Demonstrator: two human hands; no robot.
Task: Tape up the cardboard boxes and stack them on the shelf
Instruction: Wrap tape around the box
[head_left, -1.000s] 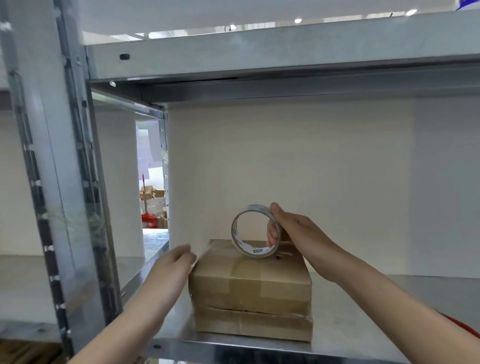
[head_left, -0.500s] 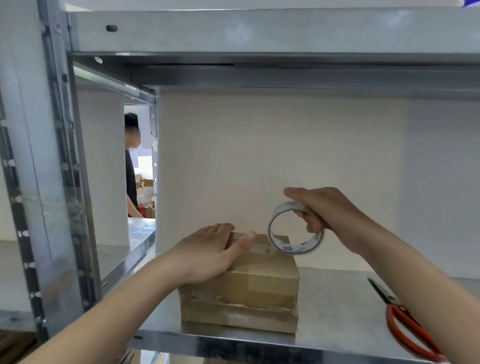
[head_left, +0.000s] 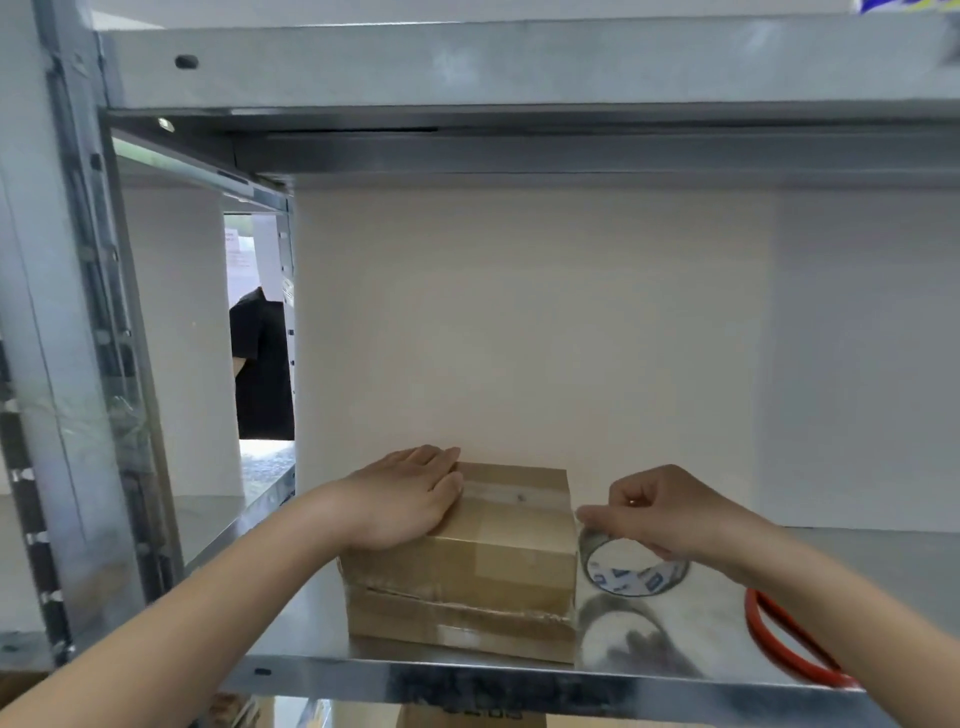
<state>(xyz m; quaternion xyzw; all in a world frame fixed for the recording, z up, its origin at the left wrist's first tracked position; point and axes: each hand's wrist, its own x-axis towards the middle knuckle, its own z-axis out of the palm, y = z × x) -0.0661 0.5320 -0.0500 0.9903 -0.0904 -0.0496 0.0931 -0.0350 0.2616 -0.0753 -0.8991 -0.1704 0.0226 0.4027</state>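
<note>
On the galvanised steel shelf, centre-front: brown cardboard box, sitting on what looks like a second, flatter box. Could be one carton with a taped seam, can't tell.

Left hand lies flat, fingers straight, pressing the left end of the box top. Right hand is curled over the roll of clear packing tape with blue-printed core, pinching its rim. The roll stands on edge just beside the box's right face, at or barely above shelf level. Glossy tape strip runs across the top from the left fingers toward the right edge. Whether it joins the roll isn't resolvable.

Step, my read: taping, mid-strip. Top run is laid and the roll is over the right edge to wrap down the side. The box is already on the shelf, so sealing is what's left for this one.

Next move needs:
- left palm as anchor, so the strip doesn't peel and the box doesn't slide on slick metal
- tension on the roll, strip pressed onto the right face
- then a cut

Orange-red looped handle, probably scissors, lies on the shelf right of the roll, partly under the right forearm. Both hands are busy, so one must let go to reach it. Slack at that point risks the tape folding onto itself.
</note>
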